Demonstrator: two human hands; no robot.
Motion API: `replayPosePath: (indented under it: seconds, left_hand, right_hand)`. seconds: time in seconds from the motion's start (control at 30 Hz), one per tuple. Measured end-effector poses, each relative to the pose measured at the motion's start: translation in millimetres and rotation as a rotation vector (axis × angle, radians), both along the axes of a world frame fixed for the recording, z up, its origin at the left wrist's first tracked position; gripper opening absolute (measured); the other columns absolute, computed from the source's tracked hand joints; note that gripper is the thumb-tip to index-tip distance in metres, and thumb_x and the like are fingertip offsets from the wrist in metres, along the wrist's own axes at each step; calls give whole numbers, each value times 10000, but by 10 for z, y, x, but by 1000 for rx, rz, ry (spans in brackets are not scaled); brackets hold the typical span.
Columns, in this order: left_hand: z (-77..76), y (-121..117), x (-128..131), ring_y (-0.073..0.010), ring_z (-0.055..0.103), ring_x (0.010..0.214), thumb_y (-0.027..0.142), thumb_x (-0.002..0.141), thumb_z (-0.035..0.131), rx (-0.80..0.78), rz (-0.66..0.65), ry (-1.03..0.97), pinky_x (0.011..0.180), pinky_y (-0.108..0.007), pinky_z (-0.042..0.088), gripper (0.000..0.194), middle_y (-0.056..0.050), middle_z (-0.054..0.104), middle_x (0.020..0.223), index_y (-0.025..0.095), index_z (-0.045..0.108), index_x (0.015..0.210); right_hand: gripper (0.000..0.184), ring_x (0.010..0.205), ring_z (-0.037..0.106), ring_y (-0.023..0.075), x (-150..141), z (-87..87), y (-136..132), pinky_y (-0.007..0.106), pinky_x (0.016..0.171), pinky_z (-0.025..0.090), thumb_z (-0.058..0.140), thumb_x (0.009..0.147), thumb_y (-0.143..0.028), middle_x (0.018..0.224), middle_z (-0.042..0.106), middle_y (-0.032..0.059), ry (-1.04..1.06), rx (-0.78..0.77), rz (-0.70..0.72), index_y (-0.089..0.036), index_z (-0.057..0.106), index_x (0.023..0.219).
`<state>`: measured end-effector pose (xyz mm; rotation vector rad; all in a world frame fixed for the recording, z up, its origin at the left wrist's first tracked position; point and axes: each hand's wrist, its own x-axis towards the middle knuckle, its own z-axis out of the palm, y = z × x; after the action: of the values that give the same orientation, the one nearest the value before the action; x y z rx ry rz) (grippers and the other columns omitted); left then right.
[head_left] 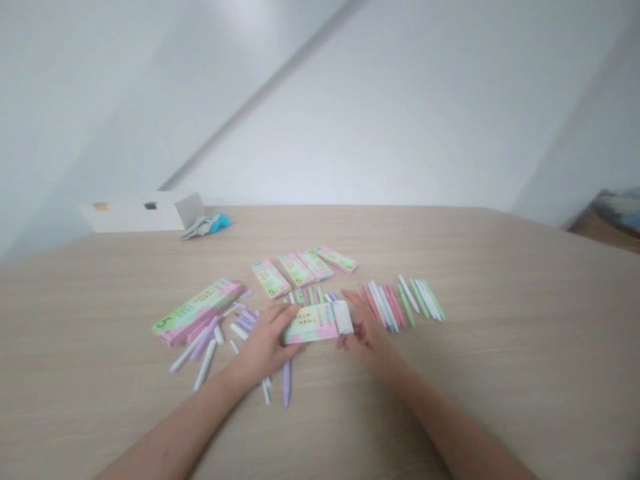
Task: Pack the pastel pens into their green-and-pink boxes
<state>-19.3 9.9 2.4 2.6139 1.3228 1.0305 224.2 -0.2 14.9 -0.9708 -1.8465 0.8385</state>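
My left hand (pixel 270 337) is closed on the left end of a small pink-and-green cardboard box (pixel 311 323), thumb on the near edge and fingers on the far edge. The box lies sideways above the table, its white end flap (pixel 343 317) pointing right. My right hand (pixel 367 337) is at that flap end, a finger along the far side and the thumb on the near side. Slim purple pens (pixel 287 383) and white pens (pixel 205 365) lie loose around and under my left hand. Beyond my right hand, red and white pens (pixel 383 305) lie side by side.
Several matching small boxes (pixel 296 270) lie behind the hands. A larger similar box (pixel 200 310) is at left. Green and white pens (pixel 425 298) lie to the right. At the back left of the wooden table (pixel 500 373) are a white box (pixel 135 215) and a grey-blue item (pixel 209 225).
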Motion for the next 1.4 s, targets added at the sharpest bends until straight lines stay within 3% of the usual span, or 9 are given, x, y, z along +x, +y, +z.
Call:
replayPosePath:
  seconds: [0.23, 0.6, 0.83, 1.03, 1.2, 1.4]
  left_hand:
    - [9, -2, 3, -277, 468, 1173, 296, 784, 633, 2, -6, 16, 996, -451, 396, 568, -107, 515, 1229, 228, 415, 1304]
    - [-1, -8, 3, -270, 466, 1167, 303, 772, 649, 18, 2, 37, 1000, -436, 389, 570, -101, 518, 1230, 220, 431, 1292]
    - [26, -7, 17, -273, 471, 1151, 301, 774, 643, 20, -19, 56, 984, -443, 397, 562, -111, 515, 1224, 215, 437, 1290]
    - [29, -9, 13, -279, 481, 1134, 288, 767, 647, 30, -29, 67, 966, -447, 408, 574, -127, 518, 1218, 193, 441, 1295]
    - [50, -20, 12, -281, 480, 1131, 276, 769, 640, 27, -39, 76, 960, -448, 409, 569, -126, 519, 1219, 203, 439, 1297]
    - [66, -36, 28, -273, 479, 1132, 261, 763, 641, 10, -42, 65, 967, -432, 405, 571, -114, 522, 1214, 215, 439, 1295]
  right_hand:
    - [417, 582, 593, 142, -9, -21, 21, 248, 552, 447, 470, 810, -111, 687, 637, -23, -141, 91, -119, -234, 421, 1206]
    - [246, 505, 475, 108, -16, -36, 42, 213, 497, 325, 483, 807, -159, 597, 514, -57, -273, 221, -191, -220, 489, 1045]
    - [216, 509, 441, 105, -15, 0, 27, 218, 512, 303, 466, 817, -157, 617, 480, -48, -345, 257, -175, -198, 500, 1026]
    - [262, 577, 509, 128, -1, 28, -1, 242, 566, 352, 436, 834, -158, 771, 566, 11, -436, 290, -168, -191, 464, 1092]
    - [245, 550, 508, 134, 9, 57, -16, 243, 535, 322, 420, 836, -145, 702, 545, -3, -534, 291, -148, -180, 456, 1075]
    - [260, 525, 473, 121, 25, 48, -38, 241, 526, 322, 426, 821, -134, 683, 512, -21, -476, 299, -119, -183, 439, 1076]
